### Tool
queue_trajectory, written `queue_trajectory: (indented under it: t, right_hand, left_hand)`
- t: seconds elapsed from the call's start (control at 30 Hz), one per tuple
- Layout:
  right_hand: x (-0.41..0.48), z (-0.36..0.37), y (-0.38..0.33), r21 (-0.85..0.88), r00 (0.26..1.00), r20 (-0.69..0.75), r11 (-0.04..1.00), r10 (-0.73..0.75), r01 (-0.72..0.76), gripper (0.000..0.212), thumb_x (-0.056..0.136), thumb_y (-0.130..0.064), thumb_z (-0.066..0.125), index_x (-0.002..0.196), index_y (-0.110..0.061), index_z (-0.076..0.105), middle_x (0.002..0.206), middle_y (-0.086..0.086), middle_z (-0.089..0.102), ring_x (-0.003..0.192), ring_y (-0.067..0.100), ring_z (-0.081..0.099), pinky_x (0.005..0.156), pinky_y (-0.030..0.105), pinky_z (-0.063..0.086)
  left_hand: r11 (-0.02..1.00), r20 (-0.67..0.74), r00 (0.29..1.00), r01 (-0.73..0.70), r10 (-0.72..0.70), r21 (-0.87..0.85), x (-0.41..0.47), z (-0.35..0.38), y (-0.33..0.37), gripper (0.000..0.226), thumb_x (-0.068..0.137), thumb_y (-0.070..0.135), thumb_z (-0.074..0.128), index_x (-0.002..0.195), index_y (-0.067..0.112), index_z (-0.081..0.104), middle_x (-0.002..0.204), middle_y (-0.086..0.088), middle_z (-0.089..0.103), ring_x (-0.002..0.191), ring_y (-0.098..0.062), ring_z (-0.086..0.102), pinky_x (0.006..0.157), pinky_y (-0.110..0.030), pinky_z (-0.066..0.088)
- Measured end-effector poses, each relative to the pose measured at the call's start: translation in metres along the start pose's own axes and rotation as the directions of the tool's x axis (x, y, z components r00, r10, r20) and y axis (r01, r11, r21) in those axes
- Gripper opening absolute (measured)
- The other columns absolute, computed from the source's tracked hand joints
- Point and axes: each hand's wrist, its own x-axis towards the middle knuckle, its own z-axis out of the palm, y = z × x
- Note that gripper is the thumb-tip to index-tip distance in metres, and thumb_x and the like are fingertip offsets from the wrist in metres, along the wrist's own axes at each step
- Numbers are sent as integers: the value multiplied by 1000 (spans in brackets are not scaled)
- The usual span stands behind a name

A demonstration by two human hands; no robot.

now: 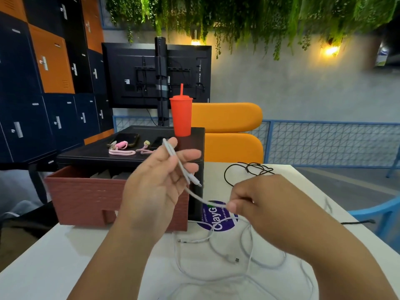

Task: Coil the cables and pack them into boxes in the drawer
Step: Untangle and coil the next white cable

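A white cable (195, 194) runs between both hands above the white table (65, 252). My left hand (155, 182) holds a folded loop of it between thumb and fingers, plug end hanging near the palm. My right hand (259, 200) pinches the same cable lower down. The rest of the white cable and other white cables (229, 263) lie tangled on the table below. A black cable (249, 169) lies farther back. The reddish-brown drawer (86, 195) stands pulled out of a black cabinet (129, 154); pale boxes (108, 175) show inside it.
On the cabinet top stand an orange tumbler with straw (181, 114) and two phones with pink straps (124, 146). An orange seat (229, 131) sits behind the table, a blue chair (381, 219) at the right. A round purple sticker (218, 217) marks the table.
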Motion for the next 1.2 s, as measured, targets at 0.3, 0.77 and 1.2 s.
queue_trajectory:
  t: [0.3,0.77,1.2]
  right_hand:
    - [-6,-5,0,150,955,-252,969,-156,197,10,75,-31,70,80,-35,62,75,-19,59,76,-4,50,66,15,38]
    - [15,18,19,385,930,-355,891,-98,241,32,82,-52,34,60,-31,47,56,-14,49,57,2,46,54,16,34]
    - [21,24,10,686,859,-470,697,204,210,41,94,-37,45,65,-9,54,45,-8,42,43,2,36,46,15,30]
  left_hand:
    - [732,351,918,-110,-185,673,-10,4,-15,37,84,38,39,67,11,59,62,1,60,60,-10,53,64,-24,42]
    - [956,350,889,271,-295,116,-8,9,-9,28,76,31,53,61,12,66,43,0,40,37,-9,35,46,-24,43]
    - [933,361,867,359,-344,26,-6,8,-14,31,79,39,49,56,17,51,39,5,33,34,-8,32,58,-23,49]
